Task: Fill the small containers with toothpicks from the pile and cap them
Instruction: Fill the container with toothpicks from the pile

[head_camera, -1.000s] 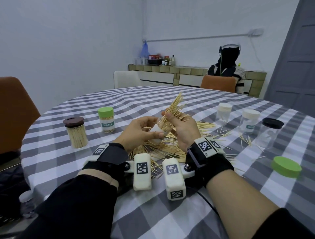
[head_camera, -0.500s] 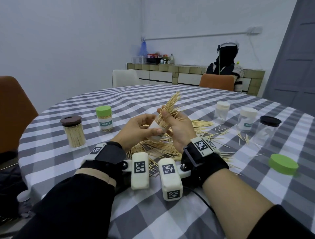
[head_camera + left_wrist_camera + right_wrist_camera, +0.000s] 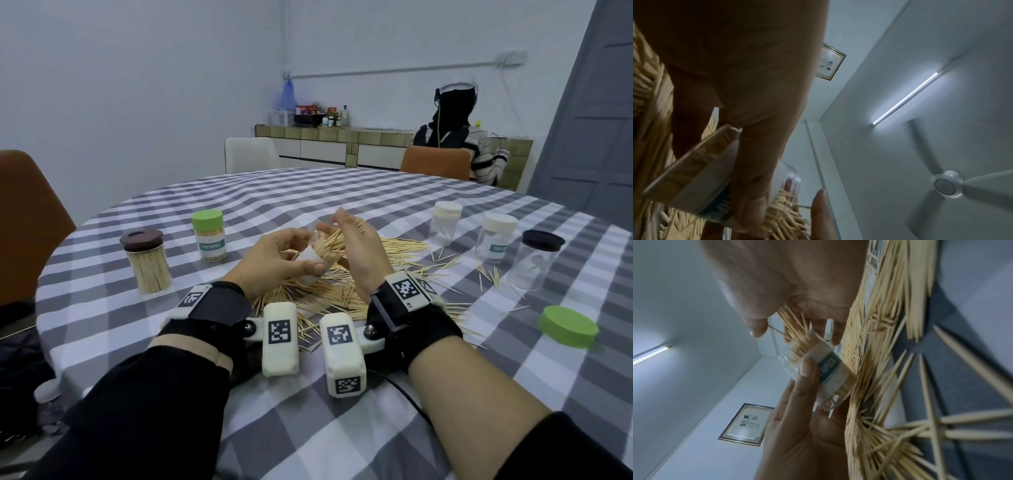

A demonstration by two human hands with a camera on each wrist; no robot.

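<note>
Gripping a small clear toothpick container (image 3: pixel 310 266) between thumb and curled fingers, the left hand (image 3: pixel 274 263) holds it tilted over the toothpick pile (image 3: pixel 329 294), its open mouth turned toward the right hand (image 3: pixel 359 253); the right wrist view shows the left thumb lying across the white and teal label. A bundle of toothpicks (image 3: pixel 797 335) sticks out of the container's mouth, and the right hand's fingers (image 3: pixel 756 326) stand nearly straight and loosely spread against their far ends, the palm cupped behind them, gripping nothing that can be made out. Both hands hover just above the pile, which is spread over the grey and white checked tablecloth (image 3: pixel 342 428) of a round table. To the left stand two capped, filled containers, one with a brown lid (image 3: pixel 141 237) and one with a green lid (image 3: pixel 207 219). To the right stand two clear containers with white lids (image 3: pixel 448 208) (image 3: pixel 499 222) and one with a black lid (image 3: pixel 543 240), near scattered stray toothpicks (image 3: pixel 489 274). A loose green cap (image 3: pixel 568 326) lies flat on the cloth at the near right, well apart from the hands. Across the table, another person (image 3: pixel 459 137) sits in an orange chair (image 3: pixel 435 163).
</note>
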